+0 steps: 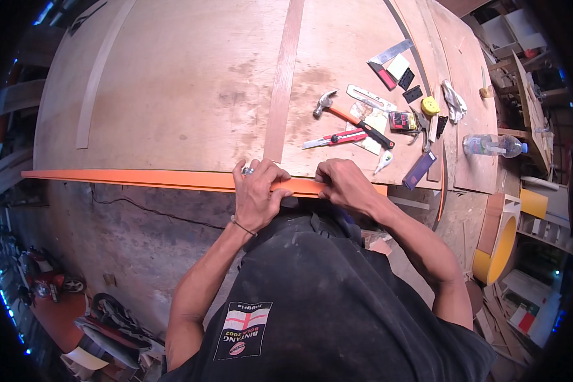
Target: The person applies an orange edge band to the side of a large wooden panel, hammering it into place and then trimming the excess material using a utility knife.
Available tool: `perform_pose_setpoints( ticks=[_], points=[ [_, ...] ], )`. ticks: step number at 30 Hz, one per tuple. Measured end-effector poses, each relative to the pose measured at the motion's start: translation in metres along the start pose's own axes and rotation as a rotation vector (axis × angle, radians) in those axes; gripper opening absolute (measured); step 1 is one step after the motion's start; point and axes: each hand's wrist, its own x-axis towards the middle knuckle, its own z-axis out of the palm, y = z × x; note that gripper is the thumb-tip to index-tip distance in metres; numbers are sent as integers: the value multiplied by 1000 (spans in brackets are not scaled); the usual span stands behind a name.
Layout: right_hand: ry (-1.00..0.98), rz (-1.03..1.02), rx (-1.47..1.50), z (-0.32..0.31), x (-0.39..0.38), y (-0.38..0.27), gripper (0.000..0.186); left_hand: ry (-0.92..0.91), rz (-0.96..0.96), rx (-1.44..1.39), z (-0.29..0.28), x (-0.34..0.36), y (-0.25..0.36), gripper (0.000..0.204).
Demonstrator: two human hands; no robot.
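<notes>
A long, narrow orange strip (172, 179) with a groove running along it lies at the near edge of the wooden worktable, stretching far to the left. My left hand (257, 190), with a ring and a thin wristband, grips it near the middle of my body, fingers on top and thumb on the near side. A short way to the right, my right hand (345, 183) pinches the same strip near its right end with curled fingers. Beyond my right hand lie a claw hammer (350, 117) with an orange and black handle and a red utility knife (340, 137).
The worktable (191, 83) carries thin wood strips (285, 76), a square (388, 63), a yellow tape measure (430, 105), a small white bottle (384, 160), a white cloth (454, 102) and a clear plastic bottle (490, 146). A yellow-lined curved piece (498, 248) stands at right.
</notes>
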Motion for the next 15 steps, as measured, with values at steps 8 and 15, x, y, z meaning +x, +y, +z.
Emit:
perform_pose_setpoints(
  ticks=[8, 15],
  points=[
    [53, -128, 15, 15, -9, -22, 17, -81, -24, -59, 0, -3, -8, 21],
    [143, 210, 382, -32, -28, -8, 17, -18, 28, -41, -4, 0, -2, 22]
  ],
)
